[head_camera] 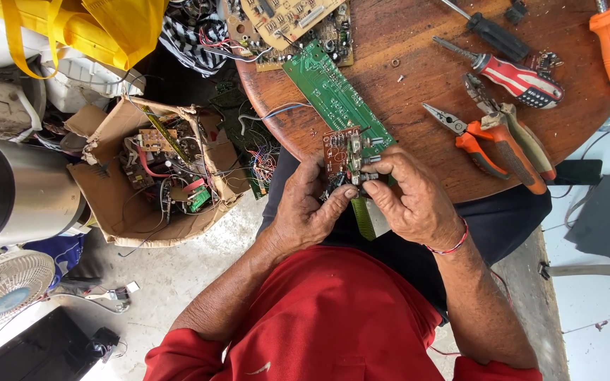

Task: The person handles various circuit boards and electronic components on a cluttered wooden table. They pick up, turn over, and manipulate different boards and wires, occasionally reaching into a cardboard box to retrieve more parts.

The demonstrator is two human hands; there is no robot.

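Note:
My left hand (307, 208) and my right hand (409, 194) both grip a small brown circuit board (340, 152) at the near edge of a round wooden table (418, 85). The fingertips of both hands pinch small parts at the board's lower end. A long green circuit board (330, 88) lies on the table just behind the brown one and passes under it. My arms wear red sleeves, and a red band circles my right wrist.
Orange-handled pliers (485, 137), red-striped, black and orange screwdrivers (520, 77) lie on the table's right. More boards (291, 21) sit at its far edge. On the floor at left: a cardboard box (157, 176) of electronic scrap, a metal cylinder (15, 190), a fan (1, 286), a yellow bag (93, 25).

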